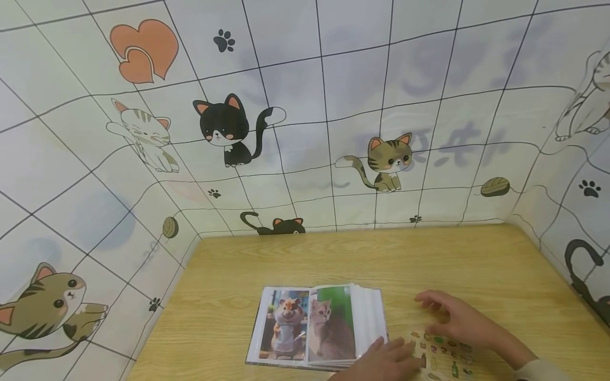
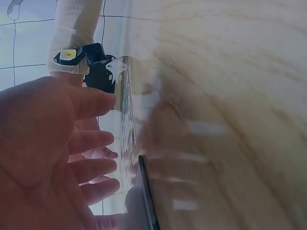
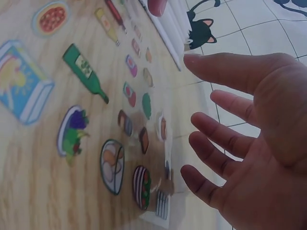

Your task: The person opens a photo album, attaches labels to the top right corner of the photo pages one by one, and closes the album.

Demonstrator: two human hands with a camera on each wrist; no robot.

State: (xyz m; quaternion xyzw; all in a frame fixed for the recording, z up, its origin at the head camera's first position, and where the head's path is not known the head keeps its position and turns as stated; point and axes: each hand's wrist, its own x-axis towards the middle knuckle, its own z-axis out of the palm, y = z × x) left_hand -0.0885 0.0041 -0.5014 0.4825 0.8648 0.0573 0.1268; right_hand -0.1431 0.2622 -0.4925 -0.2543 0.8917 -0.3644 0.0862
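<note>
A photo album (image 1: pixel 374 317) lies spread on the table, with a hamster picture (image 1: pixel 288 330) on its left page and a cat picture (image 1: pixel 332 333) on its right. My left hand (image 1: pixel 383 362) is between the album's lower right corner and a clear sticker sheet (image 1: pixel 434 364), fingers extended and overlapping the sheet's left edge. Above the sheet's upper part is my right hand (image 1: pixel 459 320), fingers loosely bent. The right wrist view shows that hand's thumb and fingers apart, holding nothing, beside printed food stickers such as a green bottle (image 3: pixel 85 72).
The light wooden table (image 1: pixel 214 286) extends behind and left of the album. Cat-patterned wall sheeting (image 1: pixel 305 132) encloses the back and both sides. A band with a dark device (image 2: pixel 76 56) circles my right wrist over a pale sleeve.
</note>
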